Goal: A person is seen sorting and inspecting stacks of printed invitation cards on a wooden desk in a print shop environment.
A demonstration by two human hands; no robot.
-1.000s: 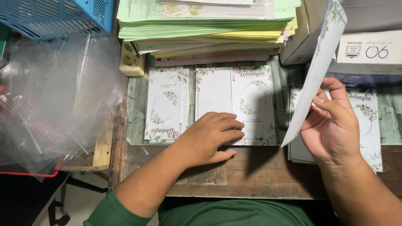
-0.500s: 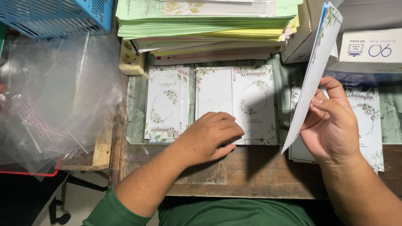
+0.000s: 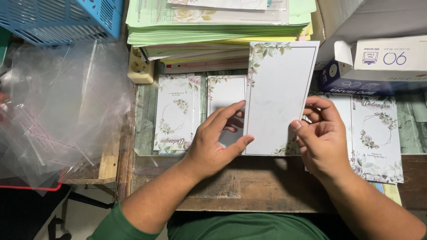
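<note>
Worn wooden desk, scuffed and pale along the front edge, with a greenish mat under the paper goods. Held upright above the middle: 1 tall white card with leafy corners, pinched on its left edge by the left hand, thumb in front and fingers curled behind, and on its right edge by the right hand, fingers closed on it. Lying flat on the desk: a floral card pile to the left, another partly behind the held card, more to the right. At the back, a stack of green and yellow sheets. Back right, an envelope box. Left, clear plastic sleeves below a blue basket; a cream power socket beside the stack.
</note>
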